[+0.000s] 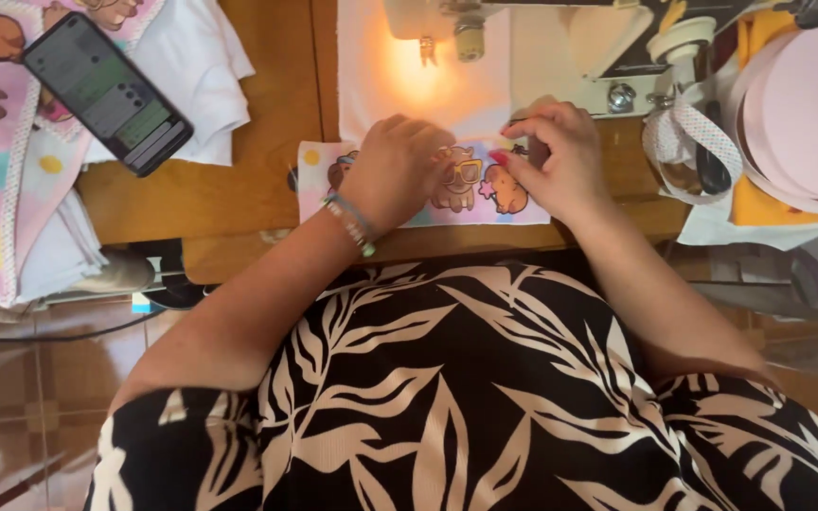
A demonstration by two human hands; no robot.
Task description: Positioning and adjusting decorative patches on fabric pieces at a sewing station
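While both hands press a printed fabric piece point(428, 185), left hand point(395, 166) flat, right hand point(556, 156) grip pinching it, wooden table point(229, 189), tiled floor point(11, 397).

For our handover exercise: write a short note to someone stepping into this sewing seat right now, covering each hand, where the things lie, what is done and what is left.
Left hand: flat on the printed cloth, pressing it to the wooden table.
Right hand: fingertips pinching the cloth's right end; whether it also holds something small, I cannot tell.
Cloth lies in front of the sewing machine, on white fabric lit by the lamp.
Phone and more printed cloth lie to the left, a ribbon roll to the right.
Done: cloth laid out flat.
Left: it is not yet under the needle.
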